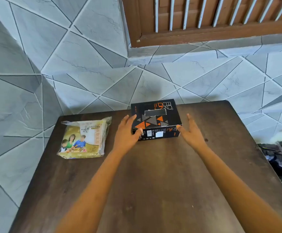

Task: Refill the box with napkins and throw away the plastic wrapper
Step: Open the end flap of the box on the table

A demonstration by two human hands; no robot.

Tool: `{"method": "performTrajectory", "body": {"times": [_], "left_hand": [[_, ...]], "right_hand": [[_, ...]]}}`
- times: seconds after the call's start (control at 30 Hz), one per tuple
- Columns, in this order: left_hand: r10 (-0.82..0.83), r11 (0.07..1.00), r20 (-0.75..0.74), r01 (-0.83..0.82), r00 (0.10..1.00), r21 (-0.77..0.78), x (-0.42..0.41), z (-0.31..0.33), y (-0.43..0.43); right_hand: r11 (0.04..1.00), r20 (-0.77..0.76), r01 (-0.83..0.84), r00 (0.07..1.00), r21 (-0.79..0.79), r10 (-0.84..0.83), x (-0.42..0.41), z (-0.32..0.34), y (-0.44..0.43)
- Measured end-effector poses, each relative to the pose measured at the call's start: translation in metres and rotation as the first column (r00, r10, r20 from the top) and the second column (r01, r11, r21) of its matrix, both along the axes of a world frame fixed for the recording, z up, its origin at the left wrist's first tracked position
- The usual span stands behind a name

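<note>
Napkin box [155, 120], black with orange triangles, is lying flat near the far edge of the dark wooden tabletop [153, 174], its slot facing up. Left hand [126, 132] is spreading wide against the box's left end, thumb touching the near face. Right hand [189, 132] is opening wide at the box's right end, thumb touching the corner. Napkin pack [84, 138], sealed in its plastic wrapper, is lying well apart to the left.

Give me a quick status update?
Hands open: left hand touching black cardboard box, right hand beside it. Wrapped napkin pack untouched. Nothing blocking.
</note>
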State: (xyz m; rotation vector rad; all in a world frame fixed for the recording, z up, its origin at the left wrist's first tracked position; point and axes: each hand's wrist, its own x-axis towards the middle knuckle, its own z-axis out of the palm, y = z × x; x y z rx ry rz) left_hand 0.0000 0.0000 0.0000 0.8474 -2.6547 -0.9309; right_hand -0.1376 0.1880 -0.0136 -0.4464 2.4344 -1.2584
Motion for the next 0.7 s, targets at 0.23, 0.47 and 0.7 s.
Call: {"method": "performTrajectory", "body": {"times": [0.23,0.47,0.7], "left_hand": [[-0.039,0.999,0.171,0.038,0.984,0.011,-0.036,-0.015,-0.025],[0.063,0.998,0.117,-0.064,0.991,0.007,-0.029,-0.024,-0.012],[0.054,0.999,0.102,-0.053,0.993,-0.008,0.025,-0.015,0.033]], "right_hand": [[0.978,0.303,0.164,0.945,-0.125,-0.120,-0.022,-0.020,-0.023],[0.961,0.267,0.236,0.944,-0.144,-0.192,-0.006,-0.030,-0.024],[0.946,0.278,0.280,0.933,-0.161,-0.229,0.045,-0.033,0.018]]}}
